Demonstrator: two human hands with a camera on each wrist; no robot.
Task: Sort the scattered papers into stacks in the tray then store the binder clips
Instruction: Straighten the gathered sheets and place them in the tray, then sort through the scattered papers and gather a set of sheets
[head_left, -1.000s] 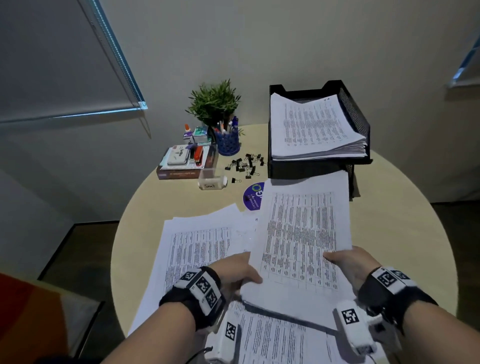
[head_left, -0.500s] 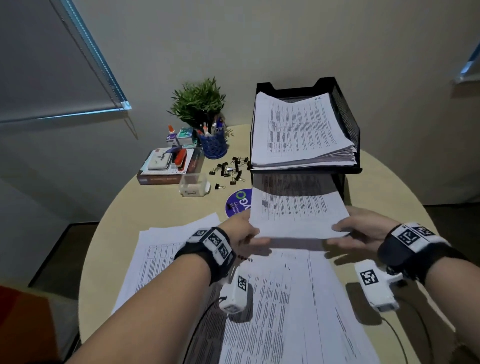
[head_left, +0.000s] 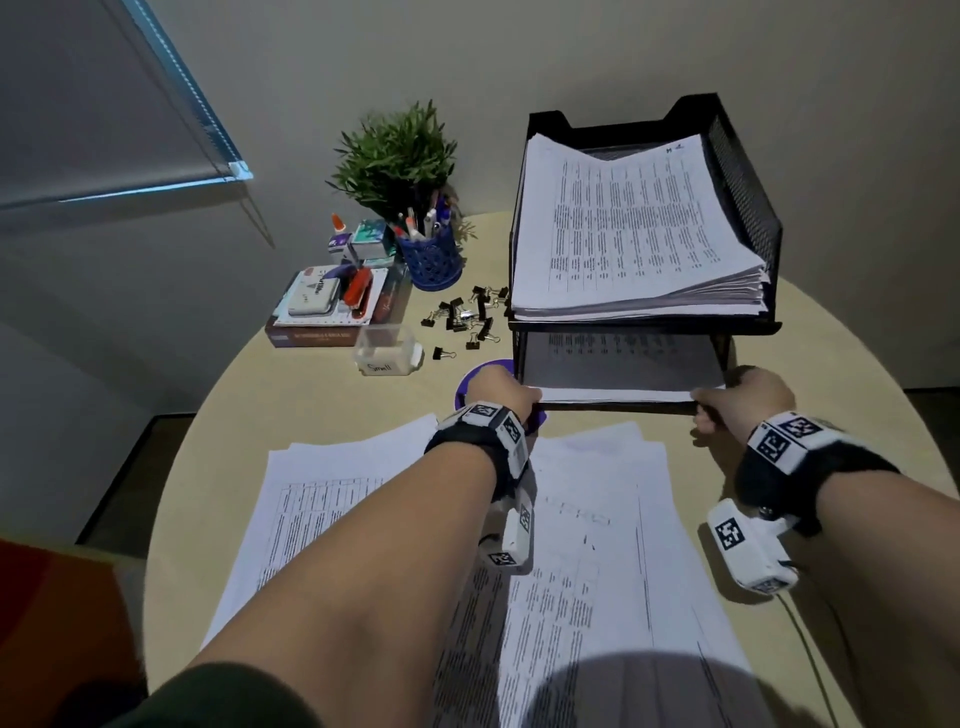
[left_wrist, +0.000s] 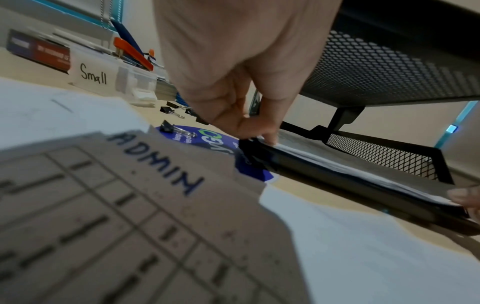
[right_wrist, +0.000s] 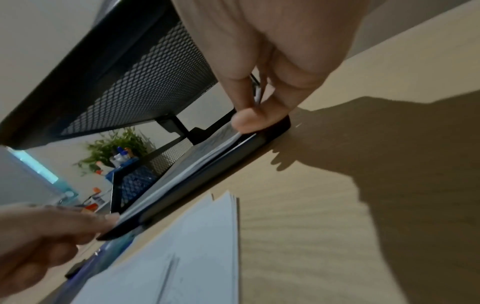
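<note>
A black mesh two-tier tray (head_left: 748, 208) stands at the back right of the round table. Its top tier carries a thick paper stack (head_left: 623, 234). A printed sheet (head_left: 618, 395) lies in the lower tier, on other papers. My left hand (head_left: 501, 389) pinches its near left corner (left_wrist: 262, 139) at the tray's front lip (left_wrist: 337, 181). My right hand (head_left: 737, 400) pinches the near right corner (right_wrist: 233, 139). Scattered papers (head_left: 571, 519) cover the table under my forearms; one reads "ADMIN" (left_wrist: 155, 164). Black binder clips (head_left: 467, 317) lie loose left of the tray.
A clear box labelled "Small" (head_left: 387, 356) sits by the clips. Behind it are a book with a stapler (head_left: 332, 312), a blue pen cup (head_left: 434, 254) and a plant (head_left: 395, 156). A purple round sticker (head_left: 470, 382) lies beside my left hand.
Both hands have carried the sheet forward off the scattered papers and slid it into the tray's lower tier. The hands now sit at the tray's front corners.
</note>
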